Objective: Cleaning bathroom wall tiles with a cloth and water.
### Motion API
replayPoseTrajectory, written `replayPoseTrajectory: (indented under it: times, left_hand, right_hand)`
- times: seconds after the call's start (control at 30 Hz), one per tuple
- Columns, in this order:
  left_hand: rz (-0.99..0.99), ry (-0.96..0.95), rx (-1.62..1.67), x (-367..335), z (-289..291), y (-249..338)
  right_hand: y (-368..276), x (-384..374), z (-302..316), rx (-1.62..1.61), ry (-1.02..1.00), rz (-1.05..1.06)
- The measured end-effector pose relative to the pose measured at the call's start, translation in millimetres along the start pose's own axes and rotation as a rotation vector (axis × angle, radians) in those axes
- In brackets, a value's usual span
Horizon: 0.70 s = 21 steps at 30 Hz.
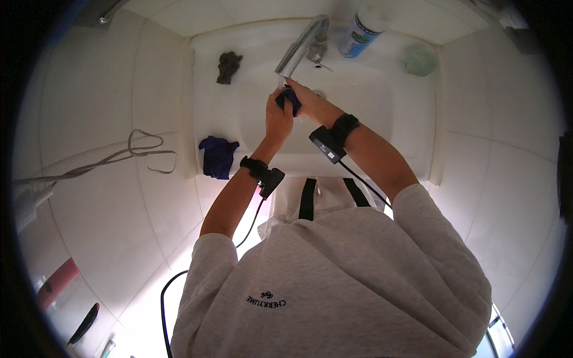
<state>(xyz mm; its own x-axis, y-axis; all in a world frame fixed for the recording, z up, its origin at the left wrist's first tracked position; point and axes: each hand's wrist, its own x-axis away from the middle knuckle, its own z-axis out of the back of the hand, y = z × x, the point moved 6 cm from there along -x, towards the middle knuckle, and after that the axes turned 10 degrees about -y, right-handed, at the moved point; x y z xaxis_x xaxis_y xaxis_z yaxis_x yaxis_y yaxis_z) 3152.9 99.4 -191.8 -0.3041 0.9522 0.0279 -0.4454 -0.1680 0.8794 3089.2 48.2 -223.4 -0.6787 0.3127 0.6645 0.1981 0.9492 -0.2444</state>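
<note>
Just under the spout of the chrome tap [301, 51], both my hands are together over the white washbasin [250, 113]. A small bunched dark blue cloth [289, 102] is between them. My left hand [277, 119] is closed on the cloth from the left, its thumb lying across it. From the right, my right hand [308, 101] grips the same cloth, and its fingers are partly hidden behind it at the spout's tip. Another dark blue cloth [218, 158] lies folded over the basin's front left corner.
Along the back of the basin are a dark, rough clump [228, 67] at left, a blue-and-white can [360, 37] right of the tap, and a pale green rounded thing [421, 61] at right. Grey cords [119, 156] hang by the left tiled wall. Cabled black devices are strapped to both forearms.
</note>
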Motion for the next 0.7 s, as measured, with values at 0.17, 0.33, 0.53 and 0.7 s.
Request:
replayPoseTrajectory:
  times: [0.17,0.33,0.53,0.7]
  left_hand:
    - [-0.008,0.092,0.038,-1,13,-5]
    - [0.467,0.024,0.170,-24,-2,-12]
    - [0.574,-0.040,0.197,-28,16,-22]
    - [0.234,-0.043,-0.255,-47,24,-44]
  right_hand:
    - [20,-24,-5,0.060,-0.060,-0.012]
    - [4,-47,38,0.448,0.124,0.173]
    - [-16,14,5,2.236,-0.035,0.357]
    - [-36,23,41,1.582,0.201,0.261]
